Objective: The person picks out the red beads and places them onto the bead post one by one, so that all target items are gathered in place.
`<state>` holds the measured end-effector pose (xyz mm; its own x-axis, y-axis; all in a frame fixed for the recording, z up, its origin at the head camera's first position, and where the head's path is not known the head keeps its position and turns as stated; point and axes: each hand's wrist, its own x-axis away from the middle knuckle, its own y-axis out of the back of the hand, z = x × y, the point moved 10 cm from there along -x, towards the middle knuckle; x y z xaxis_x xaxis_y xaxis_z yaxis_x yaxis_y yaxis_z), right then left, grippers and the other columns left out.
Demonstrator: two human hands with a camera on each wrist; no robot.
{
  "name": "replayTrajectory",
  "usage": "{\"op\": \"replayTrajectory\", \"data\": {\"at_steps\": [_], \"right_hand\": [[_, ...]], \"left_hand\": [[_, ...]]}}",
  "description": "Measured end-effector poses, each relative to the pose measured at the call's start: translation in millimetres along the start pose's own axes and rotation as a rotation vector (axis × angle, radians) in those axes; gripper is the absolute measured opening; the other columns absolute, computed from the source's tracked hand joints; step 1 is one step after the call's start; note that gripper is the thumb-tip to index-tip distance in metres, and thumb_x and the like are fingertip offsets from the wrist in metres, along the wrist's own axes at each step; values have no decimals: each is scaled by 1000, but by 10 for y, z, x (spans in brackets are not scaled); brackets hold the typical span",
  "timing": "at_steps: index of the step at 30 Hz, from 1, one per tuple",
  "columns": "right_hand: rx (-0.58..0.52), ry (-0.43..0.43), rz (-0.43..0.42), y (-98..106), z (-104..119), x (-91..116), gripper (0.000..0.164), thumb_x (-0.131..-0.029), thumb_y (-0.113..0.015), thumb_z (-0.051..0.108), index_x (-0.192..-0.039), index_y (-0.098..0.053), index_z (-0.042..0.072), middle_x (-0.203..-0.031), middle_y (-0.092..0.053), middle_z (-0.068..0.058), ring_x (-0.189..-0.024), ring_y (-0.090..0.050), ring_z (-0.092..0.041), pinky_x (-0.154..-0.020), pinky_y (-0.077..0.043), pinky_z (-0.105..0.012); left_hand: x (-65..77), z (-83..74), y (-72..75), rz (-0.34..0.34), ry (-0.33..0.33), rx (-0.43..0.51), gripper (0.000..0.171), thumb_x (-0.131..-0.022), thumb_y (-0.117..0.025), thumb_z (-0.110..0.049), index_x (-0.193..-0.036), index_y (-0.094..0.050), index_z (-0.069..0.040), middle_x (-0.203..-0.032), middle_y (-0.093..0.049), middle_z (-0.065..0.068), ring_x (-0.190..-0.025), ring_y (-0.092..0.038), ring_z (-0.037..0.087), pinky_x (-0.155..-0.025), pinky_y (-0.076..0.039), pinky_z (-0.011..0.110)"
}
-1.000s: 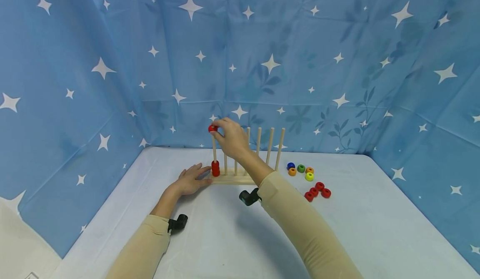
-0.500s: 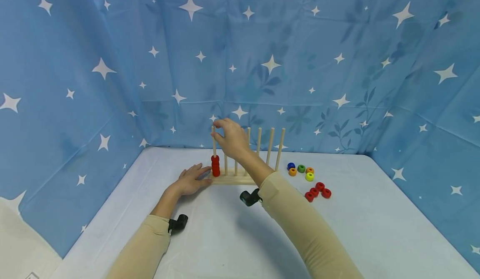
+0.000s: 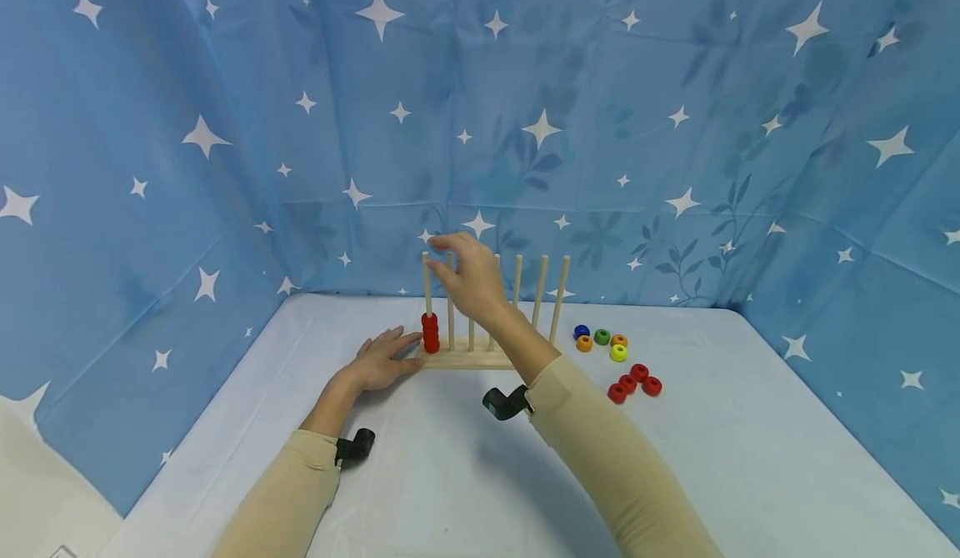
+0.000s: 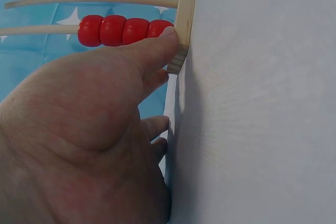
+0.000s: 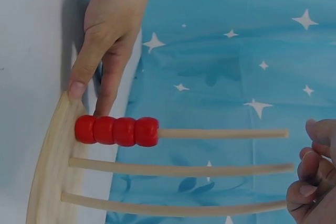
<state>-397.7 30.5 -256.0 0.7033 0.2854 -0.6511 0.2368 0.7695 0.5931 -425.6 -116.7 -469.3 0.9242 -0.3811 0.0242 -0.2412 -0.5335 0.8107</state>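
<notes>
A wooden bead rack (image 3: 465, 360) with upright pegs stands at the back of the table. Its leftmost peg (image 5: 226, 133) carries several red beads (image 5: 115, 130) stacked against the base. Beside the top of this peg, my right hand (image 3: 472, 279) is raised with thumb and forefinger apart and nothing between them. My left hand (image 3: 378, 360) lies on the table at the rack's left end. Its thumb (image 4: 157, 51) touches the base by the lowest bead, and its forefinger reaches along the base's far side. The other left fingers are loosely extended.
Right of the rack lie a blue bead (image 3: 582, 331), a green bead (image 3: 602, 337), two orange ones and a yellow bead (image 3: 618, 353). Several loose red beads (image 3: 627, 384) are nearer the front. A blue star-patterned curtain (image 3: 480, 124) hangs behind the white table (image 3: 420, 475).
A red bead left my right hand and slid down the leftmost peg onto the stack. The right hand then drew slightly right, its fingers spreading. My left hand stays in place.
</notes>
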Motion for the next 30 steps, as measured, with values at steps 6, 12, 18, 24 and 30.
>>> {"op": "replayTrajectory", "data": {"at_steps": [6, 12, 18, 24, 30], "right_hand": [[-65, -6, -35, 92, -10, 79, 30, -102, -70, 19, -130, -71, 8, -126, -71, -8, -49, -43, -12, -50, -43, -24], [-117, 36, -86, 180, -9, 201, 30, -101, -71, 19, -129, -72, 9, -122, -71, -9, -44, -39, -13, -45, -40, -25], [-122, 73, -117, 248, -17, 368, 29, -100, -71, 15, -128, -72, 9, -121, -72, -9, -47, -41, -11, -47, -41, -24], [-100, 82, -153, 315, -28, 509, 30, -100, -72, 18, -128, -73, 7, -121, -72, -10, -49, -40, -9, -47, -41, -24], [-122, 105, -204, 416, -30, 618, 31, -100, -72, 19, -129, -73, 8, -123, -72, -10, -46, -36, -8, -43, -36, -24]], "left_hand": [[-7, 16, 8, -10, -3, 2, 66, -105, -58, -45, -161, -41, -16, -170, -20, 27, -159, -10, 50, -124, 0, 72], [-6, 10, 4, -11, 0, -17, 65, -105, -58, -43, -162, -41, -16, -170, -21, 27, -159, -12, 50, -124, -1, 72], [5, -3, 9, -4, 4, -22, 64, -106, -58, -44, -162, -41, -18, -171, -21, 25, -159, -11, 49, -125, -1, 71], [-4, 10, -3, -7, 13, -30, 64, -105, -58, -45, -161, -42, -18, -171, -22, 25, -159, -12, 49, -125, -2, 71], [-16, 1, 5, -12, 3, -40, 64, -105, -58, -46, -161, -43, -17, -170, -23, 26, -158, -14, 50, -124, -4, 72]]}}
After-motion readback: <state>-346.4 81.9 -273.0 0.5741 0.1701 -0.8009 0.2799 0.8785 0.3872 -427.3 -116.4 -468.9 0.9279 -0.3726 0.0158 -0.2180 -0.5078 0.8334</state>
